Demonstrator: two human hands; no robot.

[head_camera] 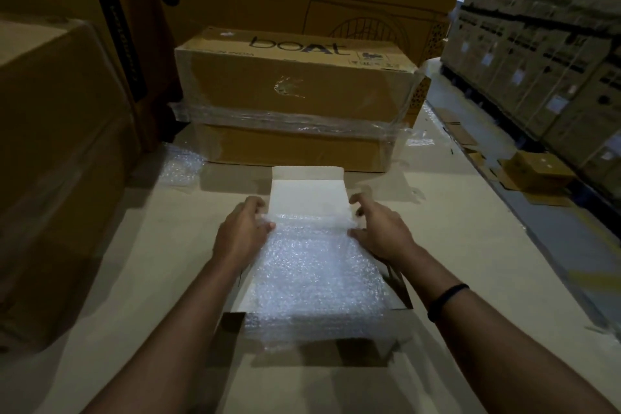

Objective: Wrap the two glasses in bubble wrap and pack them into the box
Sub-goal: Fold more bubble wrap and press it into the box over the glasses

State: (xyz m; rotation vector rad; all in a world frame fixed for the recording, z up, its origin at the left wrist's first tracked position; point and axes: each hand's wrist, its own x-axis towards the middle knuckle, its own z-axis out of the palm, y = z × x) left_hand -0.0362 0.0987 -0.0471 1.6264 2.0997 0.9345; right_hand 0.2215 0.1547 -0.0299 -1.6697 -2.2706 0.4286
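On cardboard [151, 245], left hand [240, 233] and right hand [383, 233] pinch bubble wrap [316, 276] over box [305, 190].

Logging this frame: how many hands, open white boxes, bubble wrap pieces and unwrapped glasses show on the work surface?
Hands: 2 (left hand, right hand)
Open white box: 1
Bubble wrap pieces: 2 (sheet over the box, loose piece at left)
Unwrapped glasses: 0
Total: 5
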